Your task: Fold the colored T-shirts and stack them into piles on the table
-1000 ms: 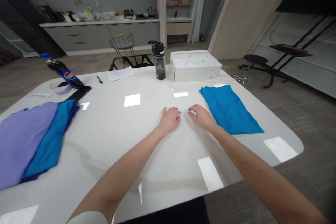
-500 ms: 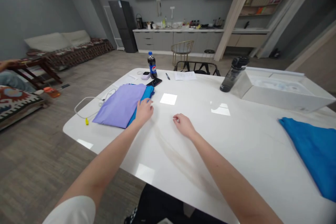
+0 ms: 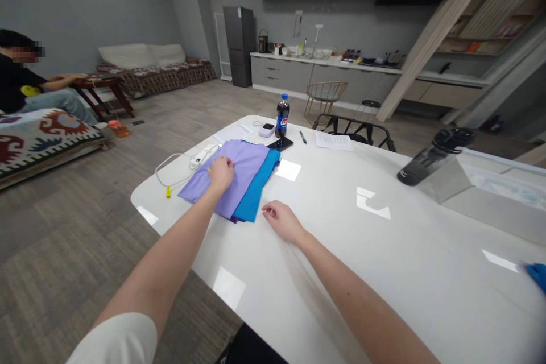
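A folded purple cloth [image 3: 244,166] lies flat on top of a blue folded cloth [image 3: 255,196] at the left part of the white table. Only the blue one's right side shows, and a dark purple edge peeks out below. My left hand [image 3: 222,173] rests on the purple cloth with its fingers curled down against the fabric; the fingertips are partly hidden. Just right of the stack, my right hand [image 3: 281,220] hovers over or touches the tabletop, fingers loosely curled and nothing visible in them.
A cola bottle [image 3: 282,116], a phone [image 3: 280,144], a pen [image 3: 302,137] and papers [image 3: 334,141] lie beyond the stack. A white cable [image 3: 164,164] trails over the left edge. Rightward stand a dark water bottle [image 3: 435,156] and a white box [image 3: 490,199]. Another person [image 3: 25,79] sits far left.
My view has turned left. My left hand has moved left from the stack's right edge onto the purple cloth, and more of the blue cloth shows. My right hand is closer to the stack.
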Tool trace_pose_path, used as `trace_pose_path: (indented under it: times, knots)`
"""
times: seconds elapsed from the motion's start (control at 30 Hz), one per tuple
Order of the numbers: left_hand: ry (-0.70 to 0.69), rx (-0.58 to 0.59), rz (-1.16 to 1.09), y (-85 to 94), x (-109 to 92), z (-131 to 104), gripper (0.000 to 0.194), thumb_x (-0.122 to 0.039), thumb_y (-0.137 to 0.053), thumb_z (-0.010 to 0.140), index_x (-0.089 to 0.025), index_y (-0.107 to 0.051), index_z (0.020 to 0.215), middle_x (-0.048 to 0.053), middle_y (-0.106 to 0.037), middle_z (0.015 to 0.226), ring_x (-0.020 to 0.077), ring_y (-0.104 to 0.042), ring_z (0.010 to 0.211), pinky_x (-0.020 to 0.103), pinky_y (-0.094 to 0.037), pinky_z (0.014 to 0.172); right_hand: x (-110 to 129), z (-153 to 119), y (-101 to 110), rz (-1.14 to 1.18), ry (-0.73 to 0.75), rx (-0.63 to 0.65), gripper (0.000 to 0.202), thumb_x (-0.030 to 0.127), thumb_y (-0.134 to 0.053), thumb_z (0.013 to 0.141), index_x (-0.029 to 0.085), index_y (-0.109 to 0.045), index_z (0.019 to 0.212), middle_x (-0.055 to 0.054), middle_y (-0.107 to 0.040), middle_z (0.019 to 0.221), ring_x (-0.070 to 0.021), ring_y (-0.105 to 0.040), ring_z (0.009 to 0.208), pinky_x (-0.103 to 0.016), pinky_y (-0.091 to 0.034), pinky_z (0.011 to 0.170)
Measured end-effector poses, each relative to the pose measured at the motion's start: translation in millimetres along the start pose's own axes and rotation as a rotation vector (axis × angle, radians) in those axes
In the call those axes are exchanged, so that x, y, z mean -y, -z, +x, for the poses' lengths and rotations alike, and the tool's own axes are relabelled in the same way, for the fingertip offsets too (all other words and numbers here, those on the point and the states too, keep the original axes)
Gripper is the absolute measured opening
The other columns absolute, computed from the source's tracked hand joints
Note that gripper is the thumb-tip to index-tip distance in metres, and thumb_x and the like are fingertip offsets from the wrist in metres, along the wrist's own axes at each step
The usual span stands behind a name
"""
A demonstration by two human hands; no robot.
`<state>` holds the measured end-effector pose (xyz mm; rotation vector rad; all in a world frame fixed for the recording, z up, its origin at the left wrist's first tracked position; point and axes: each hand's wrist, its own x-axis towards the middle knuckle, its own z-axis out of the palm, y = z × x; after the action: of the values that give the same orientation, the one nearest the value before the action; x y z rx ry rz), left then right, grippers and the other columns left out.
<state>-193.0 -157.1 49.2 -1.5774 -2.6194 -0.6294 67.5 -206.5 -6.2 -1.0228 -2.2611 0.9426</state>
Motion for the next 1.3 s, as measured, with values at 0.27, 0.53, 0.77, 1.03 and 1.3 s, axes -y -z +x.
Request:
trace_pose_path:
  times: [0.27,0.53,0.77,1.03,1.3]
  knots:
    - [-0.532,-0.033,-0.192,9.7,-70,-117,0.020,-0.025,-0.043,0.103,-0.024,-0.062,0.103,0.007,-0.067,0.117,0.0240,-0.055,0.116,0.044,-0.034,0.109,-34,-20,47,0.086,-0.143,-0.370,0.031,0.046,-0.052,0.095,0.020,-0.069,0.103,-0.007,-0.071,0.100,-0.0187,-0.062,0.077,-0.034,-0.051,0.080]
    - [-1.157,0.636,-0.574,-28.6,-146,-248,0.017,-0.033,-0.052,0.101,-0.026,-0.066,0.093,0.002,-0.069,0.119,0.0139,-0.061,0.115,0.030,-0.037,0.115,-95,-103,110,-0.018,-0.254,-0.437,0.042,0.051,-0.056,0.091,0.019,-0.067,0.115,-0.011,-0.071,0.116,-0.0228,-0.066,0.092,-0.041,-0.053,0.091]
    - [-0.344,0.163,-0.122,-79.9,-165,-193,0.059,-0.047,-0.045,0.100,-0.014,-0.047,0.148,0.023,-0.037,0.161,0.0365,-0.034,0.150,0.059,-0.024,0.121,-76,-186,107,-0.451,-0.211,-0.174,0.041,0.039,-0.055,0.099,0.019,-0.062,0.133,-0.015,-0.067,0.123,-0.0293,-0.059,0.115,-0.045,-0.044,0.103]
    - [-0.524,0.370,0.063,-138.4,-254,-177,0.074,-0.063,-0.029,0.099,-0.025,-0.029,0.162,0.014,-0.022,0.170,0.0339,-0.016,0.157,0.056,-0.013,0.125,-59,-264,117,-0.568,-0.507,-0.164,0.030,0.037,-0.035,0.107,0.022,-0.061,0.114,-0.014,-0.073,0.104,-0.0274,-0.069,0.091,-0.035,-0.048,0.072]
    - [-0.839,0.451,0.002,-166.8,-361,-219,0.067,-0.061,-0.029,0.101,-0.030,-0.032,0.161,0.009,-0.024,0.170,0.0314,-0.019,0.157,0.053,-0.012,0.126,-49,-338,130,-0.532,-0.674,-0.132,0.020,0.033,-0.042,0.104,0.023,-0.059,0.108,-0.012,-0.074,0.100,-0.0275,-0.072,0.081,-0.033,-0.042,0.064]
